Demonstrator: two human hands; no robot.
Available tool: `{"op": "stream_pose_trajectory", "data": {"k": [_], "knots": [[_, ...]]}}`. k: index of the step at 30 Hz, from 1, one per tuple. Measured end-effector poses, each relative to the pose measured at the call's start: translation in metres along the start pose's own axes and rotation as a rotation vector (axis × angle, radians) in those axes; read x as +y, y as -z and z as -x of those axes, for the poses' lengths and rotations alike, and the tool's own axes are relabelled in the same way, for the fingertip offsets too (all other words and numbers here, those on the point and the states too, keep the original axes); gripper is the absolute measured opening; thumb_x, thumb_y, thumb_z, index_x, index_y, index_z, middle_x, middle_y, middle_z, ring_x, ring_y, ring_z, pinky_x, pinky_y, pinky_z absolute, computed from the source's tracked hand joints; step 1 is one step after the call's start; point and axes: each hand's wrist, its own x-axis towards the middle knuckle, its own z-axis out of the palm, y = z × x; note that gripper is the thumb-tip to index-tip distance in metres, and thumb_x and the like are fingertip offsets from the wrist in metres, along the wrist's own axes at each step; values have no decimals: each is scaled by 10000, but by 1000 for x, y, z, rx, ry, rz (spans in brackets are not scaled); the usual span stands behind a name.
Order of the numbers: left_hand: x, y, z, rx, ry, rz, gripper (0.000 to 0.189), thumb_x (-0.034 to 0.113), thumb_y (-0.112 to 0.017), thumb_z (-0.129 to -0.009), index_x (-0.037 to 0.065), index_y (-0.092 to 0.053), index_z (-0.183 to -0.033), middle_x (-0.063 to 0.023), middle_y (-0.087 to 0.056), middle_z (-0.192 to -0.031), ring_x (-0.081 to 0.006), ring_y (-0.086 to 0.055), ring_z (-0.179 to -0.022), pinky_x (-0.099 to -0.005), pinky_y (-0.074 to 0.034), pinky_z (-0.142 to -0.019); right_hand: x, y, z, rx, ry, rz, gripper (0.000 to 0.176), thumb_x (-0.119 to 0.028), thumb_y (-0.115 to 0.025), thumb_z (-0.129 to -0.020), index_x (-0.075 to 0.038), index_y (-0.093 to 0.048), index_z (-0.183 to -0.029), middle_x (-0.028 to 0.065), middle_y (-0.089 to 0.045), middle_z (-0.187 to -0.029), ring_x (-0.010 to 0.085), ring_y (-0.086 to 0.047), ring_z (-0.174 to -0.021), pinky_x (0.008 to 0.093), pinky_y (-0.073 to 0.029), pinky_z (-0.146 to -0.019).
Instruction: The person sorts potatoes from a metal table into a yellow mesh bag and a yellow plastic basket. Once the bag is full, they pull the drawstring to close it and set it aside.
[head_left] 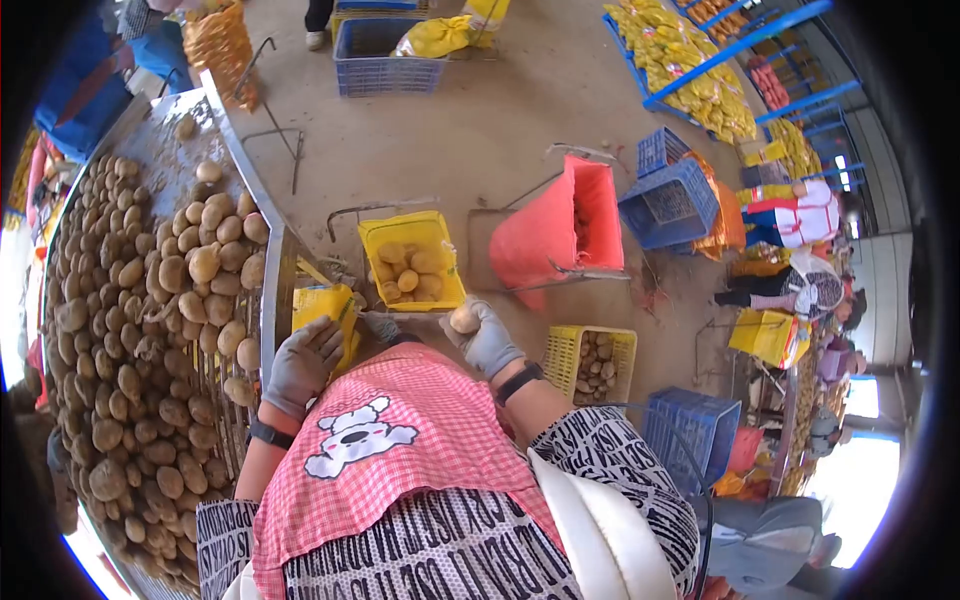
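Observation:
My right hand (pixel 490 345), in a grey glove, is closed around a potato (pixel 464 320) just below the yellow bag (pixel 448 245) that hangs open on a metal frame with several potatoes inside. My left hand (pixel 303 368), also gloved, is beside the metal rim of the sorting table (pixel 268 300), fingers stretched out and nothing visible in them. Another yellow bag (pixel 345 305) hangs partly behind that hand. Many potatoes (pixel 130 380) cover the table on my left, some heaped close to its rim.
A pink bag (pixel 530 240) stands open on a frame ahead to the right. Near my right arm are a yellow crate (pixel 562 365) of potatoes and a blue crate (pixel 690 430). Stacked blue crates (pixel 675 205) stand farther off. Several people work along the right side.

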Motion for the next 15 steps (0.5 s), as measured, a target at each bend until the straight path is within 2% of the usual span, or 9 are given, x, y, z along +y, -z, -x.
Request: {"op": "stream_pose_trajectory", "data": {"k": [2,4,6,7,9,10,12,14,15], "knots": [[0,6,4,39,14,-26,444,289,-497,-993,21,-536,-1345,-144,-557,-1381,-292,-542,-1235,-432,-424,-1052,4,75,-28,98,70,-37,132,-243,-632,-950,-192,-617,-1071,19,-609,-932,175,-624,-841,406,-623,-706],[0,14,4,33,-16,-19,451,296,-499,-991,22,-533,-1348,-147,-555,-1384,-288,-536,-1244,-439,-422,-1055,2,120,-13,354,157,1,137,-263,-640,-944,-173,-605,-1042,33,-600,-920,184,-627,-763,376,-620,-669],[5,12,4,19,1,-56,452,301,-503,-990,25,-535,-1346,-142,-560,-1378,-282,-536,-1241,-436,-427,-1045,6,234,-44,346,156,-64,132,-272,-655,-936,-164,-589,-974,43,-587,-842,204,-603,-637,327,-576,-544],[8,10,2,5,10,-67,439,307,-514,-988,42,-547,-1336,-127,-562,-1380,-267,-539,-1241,-417,-432,-1036,7,253,-27,352,164,-87,132,-272,-655,-936,-164,-589,-974,43,-587,-842,204,-603,-637,327,-576,-544],[12,5,-5,-20,34,-92,426,313,-525,-986,59,-558,-1326,-113,-565,-1381,-252,-542,-1241,-398,-438,-1028,13,277,6,321,269,-114,156,-264,-666,-929,-156,-554,-919,47,-540,-699,210,-524,-498,292,-454,-411],[13,3,-9,-47,48,-88,419,305,-534,-982,60,-564,-1321,-109,-575,-1370,-245,-549,-1232,-398,-441,-1025,15,275,17,329,275,-136,156,-264,-666,-929,-156,-554,-919,47,-540,-699,210,-524,-498,292,-454,-411],[15,-5,-14,-82,74,-95,413,298,-543,-978,62,-570,-1315,-105,-584,-1359,-238,-555,-1223,-399,-443,-1021,17,266,42,568,192,-83,166,-271,-647,-944,-152,-543,-894,42,-480,-587,206,-466,-448,304,-351,-374],[15,-16,-17,-59,62,-128,407,286,-534,-983,39,-572,-1305,-109,-635,-1277,-237,-621,-1124,-409,-500,-968,28,255,56,549,240,-120,153,-265,-641,-946,-152,-549,-900,35,-476,-583,197,-434,-437,302,-328,-388],[15,-17,-19,-65,69,-136,407,286,-534,-983,39,-572,-1305,-109,-635,-1277,-237,-621,-1124,-409,-500,-968,35,253,61,468,236,-27,145,-280,-614,-963,-145,-568,-944,26,-509,-620,184,-457,-459,308,-334,-401]]}}
